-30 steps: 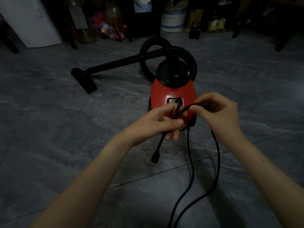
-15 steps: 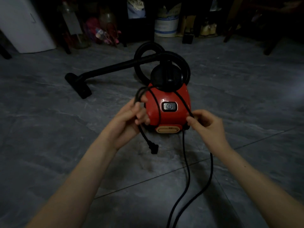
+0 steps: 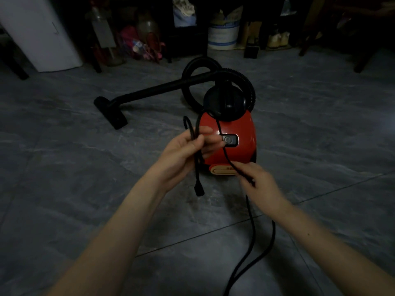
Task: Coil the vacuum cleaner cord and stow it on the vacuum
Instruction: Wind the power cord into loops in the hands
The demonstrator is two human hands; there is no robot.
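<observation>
You have one red vacuum (image 3: 237, 124) standing on the floor (image 3: 64, 189), one black cord (image 3: 253, 228) with one plug (image 3: 199, 190), and two hands on that cord. Your left hand (image 3: 183, 154) grips the plug end of the cord in curled fingers, just at 9 o'clock of the vacuum body; two small loops rise out of its fist toward 12 o'clock, and the plug dangles below it at 6 o'clock, clear of the floor. From there one strand crosses the red front past the power button (image 3: 229, 139) to your right hand (image 3: 260, 184), which pinches it at about 6 o'clock of the vacuum. The two hands are apart, with the vacuum's front between and behind them. Below your right hand two strands trail along the floor toward 6 o'clock and out of view. One black hose (image 3: 253, 92) arcs over the vacuum's top, and one wand with a floor nozzle (image 3: 111, 113) lies out toward 10 o'clock.
</observation>
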